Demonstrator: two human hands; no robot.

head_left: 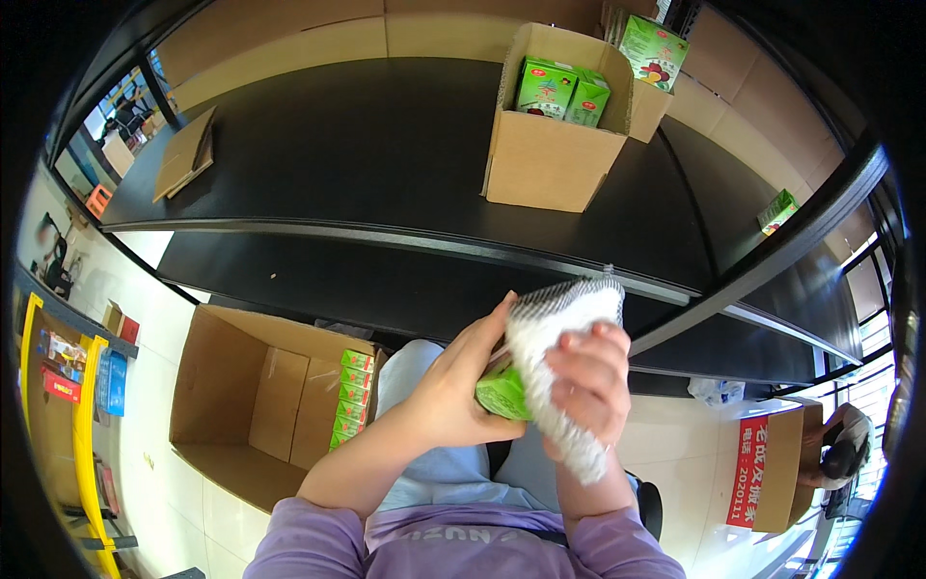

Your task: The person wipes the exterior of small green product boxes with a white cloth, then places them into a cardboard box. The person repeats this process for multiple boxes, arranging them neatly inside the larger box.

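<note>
In front of my lap, my left hand (446, 386) is closed round a small green box (500, 394), much of it hidden by the fingers and a cloth. My right hand (590, 381) grips that white fluffy cloth (564, 333), which has a dark checked edge, and presses it against the box's right side. To my left on the floor stands a large open cardboard box (217, 386) with a row of green boxes (353, 396) along its right wall.
On the black shelf (367, 135) ahead, an open cardboard box (555, 159) holds green boxes (547, 87). Another green box (653, 53) stands behind it. Flattened cardboard (185, 154) lies far left. A metal shelf post (772, 261) slants at right. Beyond it a person (849, 444) is beside a carton (786, 468).
</note>
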